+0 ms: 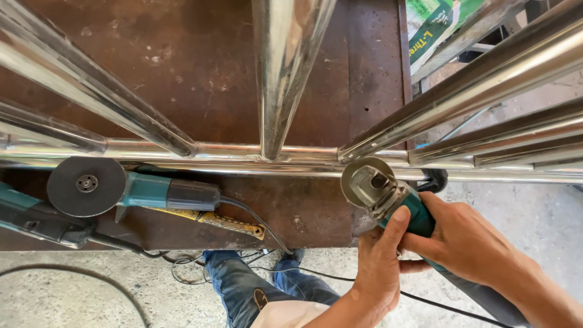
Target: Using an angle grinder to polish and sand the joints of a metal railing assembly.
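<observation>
1. Head view: my left hand [379,261] comes up from six o'clock, wrist bent, thumb stretched toward twelve o'clock along the grinder [395,203] head, fingers curled under the body.
2. My right hand [464,240] enters from four o'clock, forearm running off the lower right corner. Its fingers wrap tight over the teal body, knuckles up.
3. Both hands are closed on the grinder; neither is spread.
4. The grinder sits between the two hands, its head poking out at eleven o'clock from my left thumb. Its guard and disc [358,182] lie against the lower rail [243,170] of the steel frame [285,79], just under a joint where a slanted tube meets the rail.
5. Hidden: the rear of the grinder body is under my right palm, and my left fingertips are tucked out of sight. I cannot tell whether the disc is turning. Its exact contact point on the rail is hard to make out in the glare.
6. At nine o'clock, well apart from my hands, a second grinder [133,188] lies on the rusty table [194,67], disc up, beside a yellow tool [225,222]. Another tool at the left edge is cut off.
7. Cables [200,264] trail over the concrete floor [73,297] at six o'clock, near my jeans [243,285].
</observation>
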